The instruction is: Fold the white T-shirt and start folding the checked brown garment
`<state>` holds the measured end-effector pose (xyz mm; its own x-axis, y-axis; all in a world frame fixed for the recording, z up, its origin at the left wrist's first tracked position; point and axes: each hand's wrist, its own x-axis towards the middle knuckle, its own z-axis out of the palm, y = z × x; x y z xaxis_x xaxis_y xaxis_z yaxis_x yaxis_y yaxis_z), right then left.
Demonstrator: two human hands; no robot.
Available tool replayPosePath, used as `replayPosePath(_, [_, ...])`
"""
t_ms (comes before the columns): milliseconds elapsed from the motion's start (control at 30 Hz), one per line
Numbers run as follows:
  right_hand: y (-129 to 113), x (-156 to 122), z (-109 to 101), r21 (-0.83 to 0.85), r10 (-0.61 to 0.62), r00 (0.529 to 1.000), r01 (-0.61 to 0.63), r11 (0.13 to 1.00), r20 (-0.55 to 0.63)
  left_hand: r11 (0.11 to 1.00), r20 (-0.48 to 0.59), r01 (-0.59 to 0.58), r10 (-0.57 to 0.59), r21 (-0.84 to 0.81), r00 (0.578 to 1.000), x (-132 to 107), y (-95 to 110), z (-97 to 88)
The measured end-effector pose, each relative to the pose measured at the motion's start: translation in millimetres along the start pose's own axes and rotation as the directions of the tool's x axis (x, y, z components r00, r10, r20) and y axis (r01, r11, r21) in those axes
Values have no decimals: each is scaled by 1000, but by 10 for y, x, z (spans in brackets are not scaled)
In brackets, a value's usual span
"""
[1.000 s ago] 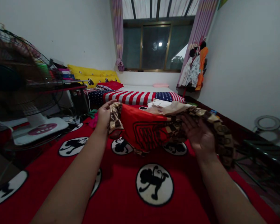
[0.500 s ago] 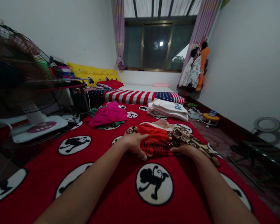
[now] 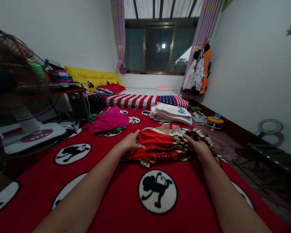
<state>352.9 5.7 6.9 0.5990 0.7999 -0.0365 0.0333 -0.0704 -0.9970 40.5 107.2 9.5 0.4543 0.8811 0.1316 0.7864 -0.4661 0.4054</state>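
Centre of the frame, the red-and-brown garment (image 3: 157, 139) lies on the red blanket (image 3: 118, 200)! Left hand (image 3: 131, 142) at its left edge, thumb and fingers apart; right hand (image 3: 199, 149) touches its patterned right side, grip impossible to tell.

Both hands are on the red garment (image 3: 157, 140), rumpled here on the red blanket (image 3: 121, 202)! Left hand (image 3: 130, 142) touches its left edge, thumb spread from forefinger; right hand (image 3: 200, 149) meets its brown patterned cloth (image 3: 203, 133) at the right, thumb on top, fingers hidden. Beyond the garment, magenta cloth (image 3: 111, 119) heaps up leftward, folded white fabric (image 3: 171, 114) rightward; nearer than it, a monkey-print circle (image 3: 157, 191).
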Motion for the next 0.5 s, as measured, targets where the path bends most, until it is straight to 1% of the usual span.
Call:
replayPosePath(67, [-39, -29, -2, 133, 12, 1000, -11, 991, -4, 999, 8, 18, -17, -34, 1000, -4, -9, 22])
replayPosePath(133, [-70, -44, 0, 227, 3, 1000, -6, 974, 14, 996, 36, 24, -21, -84, 999, -11, 19, 8])
replayPosePath(200, [-98, -79, 26, 239, -41, 997, 25, 971, 60, 989, 99, 5, 10, -145, 995, -29, 103, -28])
replayPosePath(233, [-113, -115, 55, 216, -75, 991, 50, 975, 111, 977, 125, -25, 53, -214, 991, -47, 172, -50])
replayPosePath(267, [-126, -167, 97, 183, -116, 974, 80, 980, 195, 945, 136, -69, 118, -318, 984, -72, 261, -74])
replayPosePath(300, [-139, -236, 152, 152, -155, 939, 112, 982, 306, 888, 125, -128, 203, -442, 971, -106, 366, -99])
replayPosePath(333, [-149, -318, 220, 130, -187, 883, 145, 981, 431, 807, 87, -200, 296, -556, 951, -148, 482, -124])
replayPosePath(367, [-157, -409, 297, 118, -209, 807, 173, 978, 552, 720, 37, -276, 385, -637, 922, -194, 601, -151])
replayPosePath(400, [-163, -502, 380, 118, -230, 733, 202, 972, 640, 653, -8, -345, 461, -674, 888, -241, 713, -179])
replayPosePath(433, [-166, -591, 463, 123, -252, 682, 233, 965, 686, 624, -31, -401, 516, -671, 856, -284, 809, -209])
replayPosePath(467, [-168, -669, 541, 128, -276, 666, 263, 956, 693, 616, -32, -436, 555, -657, 831, -317, 880, -239])
replayPosePath(500, [-170, -732, 607, 139, -302, 682, 284, 949, 666, 612, -27, -446, 570, -653, 821, -337, 919, -270])
